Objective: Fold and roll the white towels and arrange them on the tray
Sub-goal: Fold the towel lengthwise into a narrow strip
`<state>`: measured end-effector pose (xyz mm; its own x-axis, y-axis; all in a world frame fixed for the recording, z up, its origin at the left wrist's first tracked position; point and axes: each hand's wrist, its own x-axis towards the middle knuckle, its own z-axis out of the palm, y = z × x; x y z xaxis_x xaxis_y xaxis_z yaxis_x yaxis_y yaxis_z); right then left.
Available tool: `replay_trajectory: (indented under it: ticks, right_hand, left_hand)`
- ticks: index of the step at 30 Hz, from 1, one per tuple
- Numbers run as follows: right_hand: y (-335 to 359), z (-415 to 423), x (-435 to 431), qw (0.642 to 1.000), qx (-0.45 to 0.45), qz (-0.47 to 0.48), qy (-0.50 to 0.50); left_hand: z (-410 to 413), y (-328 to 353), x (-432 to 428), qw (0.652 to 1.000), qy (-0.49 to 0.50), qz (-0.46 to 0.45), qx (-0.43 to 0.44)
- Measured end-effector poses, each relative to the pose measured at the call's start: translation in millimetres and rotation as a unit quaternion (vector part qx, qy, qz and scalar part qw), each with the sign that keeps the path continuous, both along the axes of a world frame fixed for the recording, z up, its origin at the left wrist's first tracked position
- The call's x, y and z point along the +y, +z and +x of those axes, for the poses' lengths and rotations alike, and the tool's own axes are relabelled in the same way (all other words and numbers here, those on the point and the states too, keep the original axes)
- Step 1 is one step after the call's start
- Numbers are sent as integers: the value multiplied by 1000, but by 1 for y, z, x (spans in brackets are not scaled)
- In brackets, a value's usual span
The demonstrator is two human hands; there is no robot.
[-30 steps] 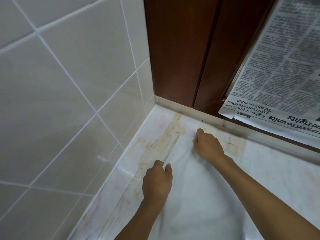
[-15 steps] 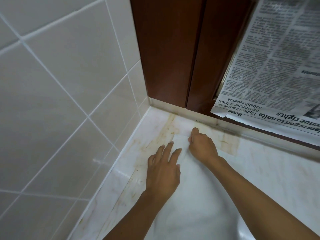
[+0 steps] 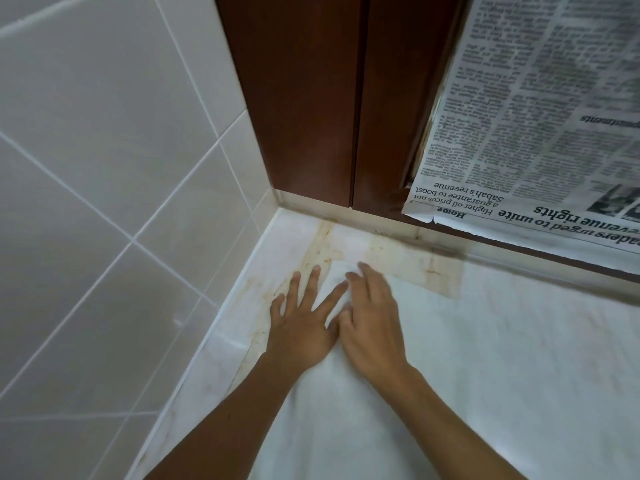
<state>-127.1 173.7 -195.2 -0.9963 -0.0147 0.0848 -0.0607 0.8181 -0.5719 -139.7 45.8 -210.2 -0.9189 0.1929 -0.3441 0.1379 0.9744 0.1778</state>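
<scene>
**Flattening the towel's corner**

Head view: my left hand [image 3: 301, 329] and right hand [image 3: 372, 327] lie flat, fingers loose and gripping nothing, pressing the white towel [image 3: 346, 427] onto the stained counter [image 3: 415, 261] by the tiled wall [image 3: 104, 168], likely to square its corner before folding. No tray visible. The hanging newspaper [image 3: 536, 133], upside down, reads "Home" and "Sabah's revenue".

Upper left: pale glossy ceramic wall tiles [image 3: 104, 168]. Top centre: dark brown wooden panel [image 3: 311, 98]. Upper right: printed newspaper sheet [image 3: 536, 116], text upside down. Below: rust-stained white stone counter [image 3: 415, 265].
</scene>
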Motion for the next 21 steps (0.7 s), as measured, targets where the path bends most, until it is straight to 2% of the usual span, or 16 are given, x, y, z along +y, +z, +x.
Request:
replay_trajectory:
  ticks: [1, 3, 8, 16, 21]
  right_hand:
    - [-3, 9, -3, 999, -40, -9, 26]
    - [-12, 16, -1, 994, -81, 36, 57]
    - [-24, 16, 30, 985, -91, 135, 60]
    - [-22, 23, 112, 965, -137, 220, -25]
    - [-13, 29, 101, 958, -180, 190, -113]
  left_hand:
    - [-1, -1, -1, 1000, 4, -7, -10]
    - [-5, -3, -6, 1000, 8, -15, -20]
    - [-13, 0, -17, 998, -17, -1, -54]
    - [-15, -3, -23, 999, -26, 0, -43]
    - [-18, -2, -25, 996, -33, 1, -77]
